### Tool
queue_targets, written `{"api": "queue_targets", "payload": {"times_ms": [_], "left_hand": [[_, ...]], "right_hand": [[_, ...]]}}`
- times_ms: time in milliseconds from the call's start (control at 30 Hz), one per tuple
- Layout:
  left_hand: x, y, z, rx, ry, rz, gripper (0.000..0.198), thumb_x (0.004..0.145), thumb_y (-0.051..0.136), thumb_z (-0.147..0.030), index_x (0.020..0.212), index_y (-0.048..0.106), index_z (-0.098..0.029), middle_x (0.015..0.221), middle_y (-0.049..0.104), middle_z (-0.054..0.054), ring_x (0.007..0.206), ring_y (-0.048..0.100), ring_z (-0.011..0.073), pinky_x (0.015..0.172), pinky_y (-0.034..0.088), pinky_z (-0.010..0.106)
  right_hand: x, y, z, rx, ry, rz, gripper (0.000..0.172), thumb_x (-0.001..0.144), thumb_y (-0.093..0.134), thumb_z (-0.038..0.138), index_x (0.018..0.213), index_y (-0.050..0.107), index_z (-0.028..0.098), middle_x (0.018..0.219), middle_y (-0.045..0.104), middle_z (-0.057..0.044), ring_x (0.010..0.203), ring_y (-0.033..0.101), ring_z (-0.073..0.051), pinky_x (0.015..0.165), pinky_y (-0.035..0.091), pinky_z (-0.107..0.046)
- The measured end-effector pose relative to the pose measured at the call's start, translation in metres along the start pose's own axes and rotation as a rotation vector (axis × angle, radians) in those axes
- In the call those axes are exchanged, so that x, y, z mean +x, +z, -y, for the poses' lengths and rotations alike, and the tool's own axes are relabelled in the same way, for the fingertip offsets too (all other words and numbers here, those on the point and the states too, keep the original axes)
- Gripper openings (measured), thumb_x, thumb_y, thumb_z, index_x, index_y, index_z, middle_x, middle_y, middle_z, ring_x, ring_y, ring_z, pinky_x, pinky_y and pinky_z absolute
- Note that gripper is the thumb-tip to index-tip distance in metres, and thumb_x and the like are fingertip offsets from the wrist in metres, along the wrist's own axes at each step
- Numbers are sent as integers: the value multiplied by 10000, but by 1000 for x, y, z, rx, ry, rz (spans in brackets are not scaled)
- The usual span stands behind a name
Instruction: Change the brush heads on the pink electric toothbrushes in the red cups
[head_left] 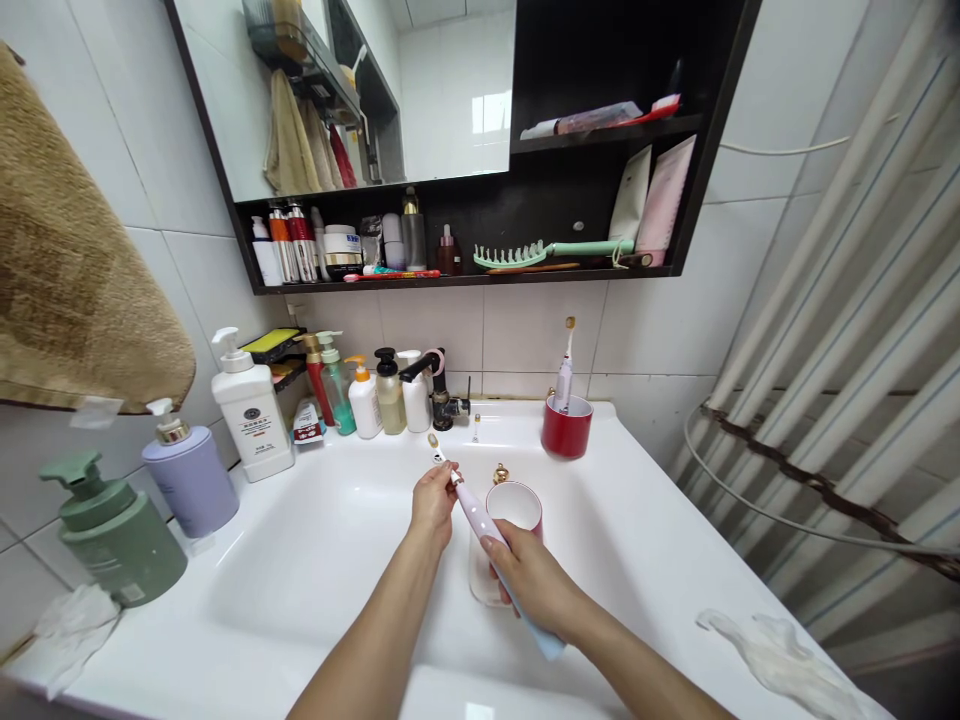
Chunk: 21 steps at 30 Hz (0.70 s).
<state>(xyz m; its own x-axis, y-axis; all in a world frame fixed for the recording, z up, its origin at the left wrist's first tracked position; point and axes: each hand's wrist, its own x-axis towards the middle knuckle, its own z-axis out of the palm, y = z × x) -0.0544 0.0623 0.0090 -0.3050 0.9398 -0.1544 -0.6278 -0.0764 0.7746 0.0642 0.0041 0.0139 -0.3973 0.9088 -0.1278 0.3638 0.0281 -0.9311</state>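
Over the sink basin (322,560) I hold an electric toothbrush (474,510) with a pale pink-to-blue handle, tilted with its head up and to the left. My right hand (532,580) is wrapped around the lower handle. My left hand (433,500) pinches the toothbrush near its neck, where the brush head meets the handle. Behind my right hand, a red cup with a white inside (516,503) stands in the basin. Next to it is a clear, shallow container (482,580), partly hidden by the hand and toothbrush.
Another red cup (566,435) on the back rim holds a second electric toothbrush (564,385). A black faucet (441,390) stands at the back. Several pump bottles (255,420) line the left side. A crumpled whitish sheet (780,660) lies at right. Above hangs a dark shelf (457,285).
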Motion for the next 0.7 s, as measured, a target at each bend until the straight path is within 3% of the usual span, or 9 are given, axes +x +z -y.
{"api": "queue_targets", "payload": {"times_ms": [333,500,600,700], "left_hand": [[2,2,1,7,-7,-66,75,594,519,-158,565,520,-90,446,462,-15,405,419,38,436,343,162],[10,-8,-13,63,60,-194,93,668,436,-152,590,472,-115,429,414,-48,377,403,17,437,349,141],[17,-8,-10,237,39,-139,85,661,449,-164,600,483,-116,431,417,-48,372,406,21,437,354,150],[29,9,5,358,10,-31,59,594,522,-153,561,503,-108,416,440,-34,357,413,45,417,350,179]], "right_hand": [[-1,0,3,20,50,15,192,741,272,328,714,376,169,587,420,22,364,383,-41,306,292,-152],[-7,-4,3,-9,43,61,179,740,285,314,733,396,173,582,421,26,364,381,-41,303,288,-148],[-7,-8,5,41,10,6,195,740,284,332,753,396,173,582,414,30,373,386,-45,307,297,-153],[-6,-12,6,92,-41,-45,224,738,290,358,801,399,173,575,405,37,375,386,-47,319,305,-160]]}}
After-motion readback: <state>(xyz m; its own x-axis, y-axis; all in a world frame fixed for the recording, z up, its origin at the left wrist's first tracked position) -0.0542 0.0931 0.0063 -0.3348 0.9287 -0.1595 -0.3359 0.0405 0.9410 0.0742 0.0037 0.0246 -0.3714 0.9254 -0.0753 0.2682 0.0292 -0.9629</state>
